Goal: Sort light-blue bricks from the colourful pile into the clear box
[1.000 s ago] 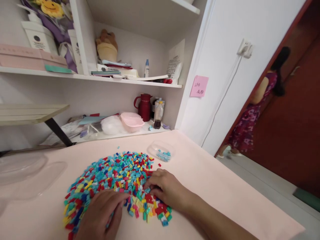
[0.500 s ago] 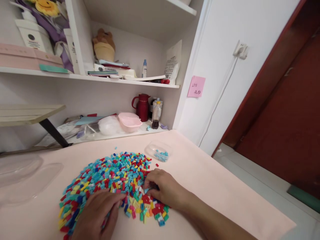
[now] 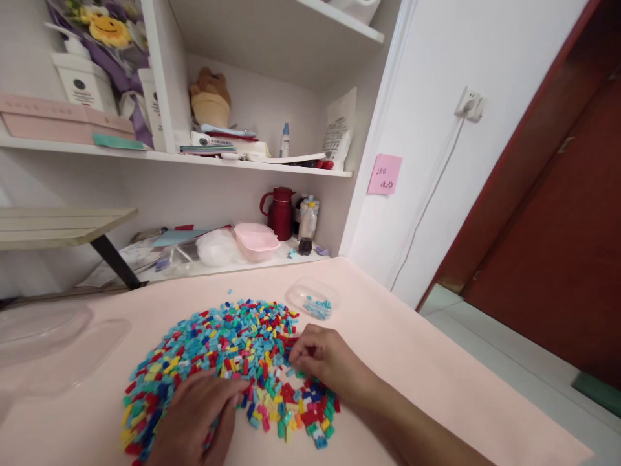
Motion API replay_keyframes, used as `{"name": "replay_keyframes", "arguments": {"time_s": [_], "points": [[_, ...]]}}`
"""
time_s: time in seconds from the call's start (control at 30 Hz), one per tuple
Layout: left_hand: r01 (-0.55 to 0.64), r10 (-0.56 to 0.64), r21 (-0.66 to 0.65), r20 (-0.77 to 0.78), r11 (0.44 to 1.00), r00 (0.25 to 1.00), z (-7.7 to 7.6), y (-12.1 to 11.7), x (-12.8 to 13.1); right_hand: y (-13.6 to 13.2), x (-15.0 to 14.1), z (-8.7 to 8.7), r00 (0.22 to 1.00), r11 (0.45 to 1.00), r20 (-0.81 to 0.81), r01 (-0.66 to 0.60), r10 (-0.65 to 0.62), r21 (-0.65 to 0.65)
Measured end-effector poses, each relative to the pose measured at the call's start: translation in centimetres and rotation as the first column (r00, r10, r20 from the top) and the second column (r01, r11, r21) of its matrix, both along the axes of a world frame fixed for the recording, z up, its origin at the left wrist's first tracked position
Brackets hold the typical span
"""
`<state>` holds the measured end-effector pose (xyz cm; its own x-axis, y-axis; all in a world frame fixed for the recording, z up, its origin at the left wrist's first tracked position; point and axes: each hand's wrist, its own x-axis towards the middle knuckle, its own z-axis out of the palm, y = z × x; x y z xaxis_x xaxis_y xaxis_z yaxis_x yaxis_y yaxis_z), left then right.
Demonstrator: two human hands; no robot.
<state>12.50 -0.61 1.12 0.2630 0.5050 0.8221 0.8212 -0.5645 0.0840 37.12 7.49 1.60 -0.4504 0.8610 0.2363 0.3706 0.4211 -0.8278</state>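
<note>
A wide heap of small toy building bricks [image 3: 233, 336] in red, blue, yellow, green and other colours covers the near part of the pink table. My left hand [image 3: 194, 414] rests over the heap's near-left side, fingers stretched out and thumb apart, with bricks under the palm. At the right edge of the heap is my right hand [image 3: 327, 359], fingers curled in and fingertips close together over the bricks; what they hold, if anything, is hidden. Beyond it stands a clear plastic container [image 3: 301, 294] with several light-blue bricks in it.
Clear plastic lids or trays [image 3: 72, 349] lie on the left. Behind the table, a shelf holds a pink bowl [image 3: 257, 239], a dark red jug [image 3: 280, 213] and a bottle of dark liquid [image 3: 306, 230]. A wooden stand [image 3: 63, 226] juts in from the left.
My right hand has drawn slightly back and its fingers have curled closer together. My left hand stays nearly still. A person seen by the door at first has gone from view.
</note>
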Motion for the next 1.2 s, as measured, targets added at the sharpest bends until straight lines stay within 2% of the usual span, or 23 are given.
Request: {"name": "replay_keyframes", "arguments": {"time_s": [0.1, 0.17, 0.3, 0.4, 0.47, 0.53, 0.6, 0.77, 0.97, 1.03, 1.1, 1.17, 1.2], "points": [[0.0, 0.0, -0.012, 0.006, 1.0, 1.0, -0.2, 0.0, 0.0, 0.5, 0.2, 0.0, 0.995, 0.995, -0.042, 0.092, -0.094, -0.042], [-0.002, 0.002, -0.012, 0.005, 1.0, 1.0, -0.3, -0.1, 0.0, 0.6, 0.2, 0.0, 0.991, 0.989, -0.071, 0.107, -0.114, -0.098], [0.005, -0.005, -0.009, 0.006, 1.0, 1.0, -0.3, -0.1, 0.0, 0.5, 0.2, 0.2, 0.978, 0.939, -0.19, 0.012, -0.083, -0.344], [0.009, -0.009, -0.008, 0.016, 1.0, 1.0, -0.3, -0.1, -0.1, 0.5, 0.3, 0.1, 0.975, 0.921, -0.218, -0.042, -0.048, -0.388], [0.011, -0.011, -0.008, 0.021, 1.0, 1.0, -0.3, -0.2, 0.0, 0.4, 0.5, 0.1, 0.989, 0.955, -0.145, -0.027, -0.017, -0.296], [0.023, -0.022, -0.008, 0.022, 1.0, 1.0, -0.4, -0.2, 0.0, 0.4, 0.6, 0.2, 0.999, 0.989, -0.047, -0.026, 0.019, -0.148], [0.032, -0.031, -0.008, 0.023, 0.999, 0.999, -0.3, -0.2, 0.1, 0.3, 0.7, 0.3, 0.998, 0.999, 0.033, -0.045, 0.046, -0.024], [0.027, -0.026, -0.027, 0.037, 0.999, 0.999, -0.3, -0.3, 0.4, 0.0, 0.4, 0.3, 0.979, 0.988, 0.185, -0.103, 0.081, 0.113], [0.034, -0.032, -0.043, 0.047, 0.999, 0.998, -0.3, -0.5, 0.6, 0.1, -0.3, -0.4, 0.941, 0.946, 0.323, -0.193, 0.103, 0.262], [0.047, -0.045, -0.037, 0.051, 0.998, 0.998, -0.2, -0.4, 0.7, 0.1, -0.2, -0.1, 0.955, 0.949, 0.272, -0.191, 0.12, 0.251], [0.048, -0.046, -0.028, 0.051, 0.998, 0.998, -0.1, -0.4, 0.7, 0.2, 0.3, 0.6, 0.985, 0.973, 0.133, -0.138, 0.114, 0.185], [0.034, -0.033, -0.026, 0.046, 0.999, 0.998, -0.3, -0.2, 0.6, 0.4, 0.9, 1.3, 0.993, 0.998, -0.093, -0.068, 0.069, 0.012], [0.027, -0.025, -0.03, 0.043, 0.999, 0.999, -0.5, -0.1, 0.5, 0.4, 1.2, 1.6, 0.974, 0.992, -0.224, -0.059, 0.033, -0.111]]}}
